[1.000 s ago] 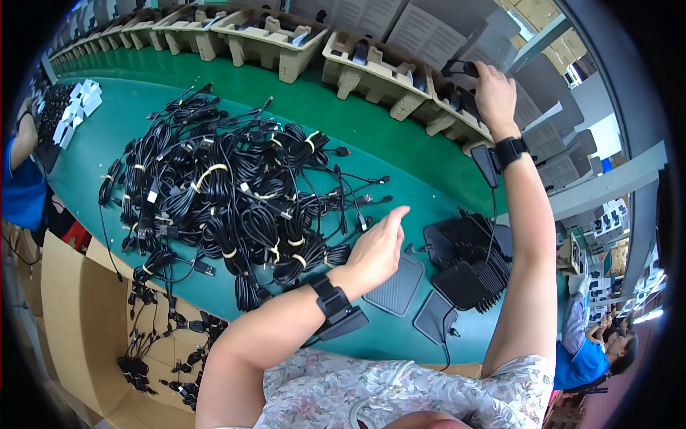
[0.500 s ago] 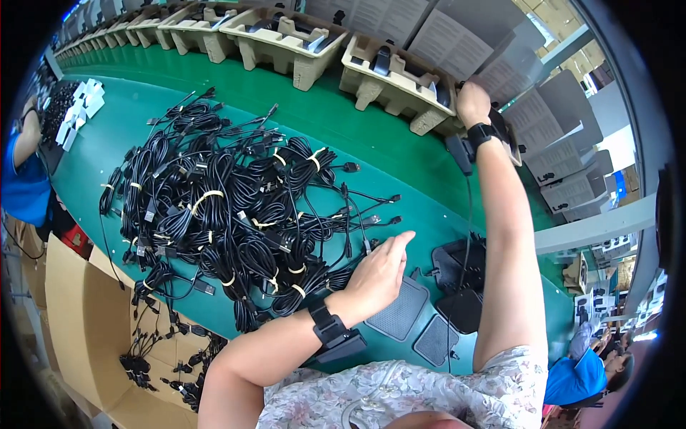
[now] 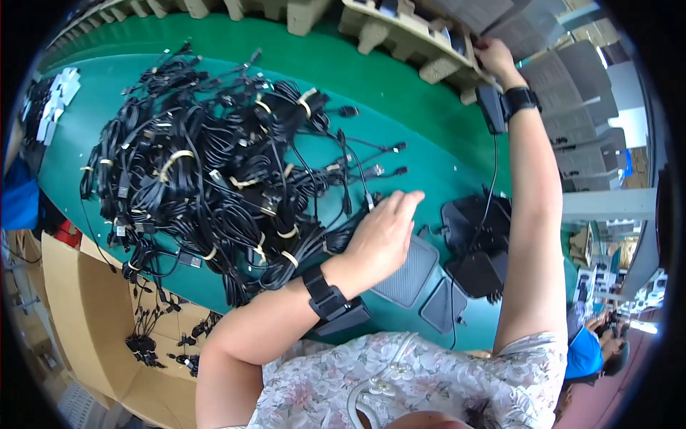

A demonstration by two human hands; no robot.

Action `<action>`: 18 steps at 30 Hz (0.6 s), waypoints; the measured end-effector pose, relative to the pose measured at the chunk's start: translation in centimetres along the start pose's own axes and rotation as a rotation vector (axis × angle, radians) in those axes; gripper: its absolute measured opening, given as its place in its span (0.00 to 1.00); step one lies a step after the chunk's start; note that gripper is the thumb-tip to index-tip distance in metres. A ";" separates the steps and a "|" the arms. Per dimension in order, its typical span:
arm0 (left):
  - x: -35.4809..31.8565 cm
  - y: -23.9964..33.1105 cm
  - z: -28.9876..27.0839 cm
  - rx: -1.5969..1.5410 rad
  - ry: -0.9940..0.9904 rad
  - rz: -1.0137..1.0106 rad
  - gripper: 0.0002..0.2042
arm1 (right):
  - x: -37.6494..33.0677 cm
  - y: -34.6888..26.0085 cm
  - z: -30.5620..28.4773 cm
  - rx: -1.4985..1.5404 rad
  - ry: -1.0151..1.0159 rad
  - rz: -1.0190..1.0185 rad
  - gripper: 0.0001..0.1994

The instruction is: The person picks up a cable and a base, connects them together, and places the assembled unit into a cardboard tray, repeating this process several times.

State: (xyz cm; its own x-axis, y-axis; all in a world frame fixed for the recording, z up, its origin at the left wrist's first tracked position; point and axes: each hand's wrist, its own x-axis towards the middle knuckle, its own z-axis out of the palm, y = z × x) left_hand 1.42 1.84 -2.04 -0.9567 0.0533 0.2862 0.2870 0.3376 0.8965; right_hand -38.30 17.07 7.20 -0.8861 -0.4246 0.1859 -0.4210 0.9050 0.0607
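My left hand (image 3: 379, 237) lies with its fingers stretched out at the right edge of a large heap of black cables (image 3: 207, 164), tied in coils with pale bands. A cable plug (image 3: 369, 200) shows at its fingertips. Just right of it are a grey mesh-faced pad (image 3: 409, 272), a smaller one (image 3: 443, 304) and black plastic parts (image 3: 479, 239). My right hand (image 3: 498, 61) reaches far out to the end of a brown moulded pulp tray (image 3: 400, 39), fingers curled at its rim; what they grip is hidden. Each wrist wears a black strap with a box.
More pulp trays (image 3: 243, 8) line the far side of the green table (image 3: 400, 107). Grey cartons with lifted flaps (image 3: 572, 79) stand at the right. An open cardboard box (image 3: 82, 307) with cables sits below left. Co-workers in blue sit at left and right.
The view has tilted, so the heap and trays sit higher in the picture. My right hand has slid along the tray's end. The left hand stays by the cables.
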 end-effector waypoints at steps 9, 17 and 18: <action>0.3 -0.6 -0.4 0.084 -0.087 0.062 0.16 | 1.0 -0.7 1.6 0.035 -0.107 0.341 0.23; -0.1 0.4 -0.9 0.323 -0.172 0.267 0.16 | -11.5 -2.7 -1.9 -0.094 0.497 -0.265 0.09; -0.1 0.6 -0.9 0.382 -0.187 0.259 0.17 | -16.0 -7.6 -5.2 -0.006 0.499 -0.252 0.09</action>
State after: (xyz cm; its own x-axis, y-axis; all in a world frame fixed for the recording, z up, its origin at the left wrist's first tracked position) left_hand 1.76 1.19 -1.28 -0.8587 0.3370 0.3860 0.5115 0.6095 0.6058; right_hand -19.93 17.16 8.87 -0.5583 -0.5663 0.6062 -0.6056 0.7777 0.1687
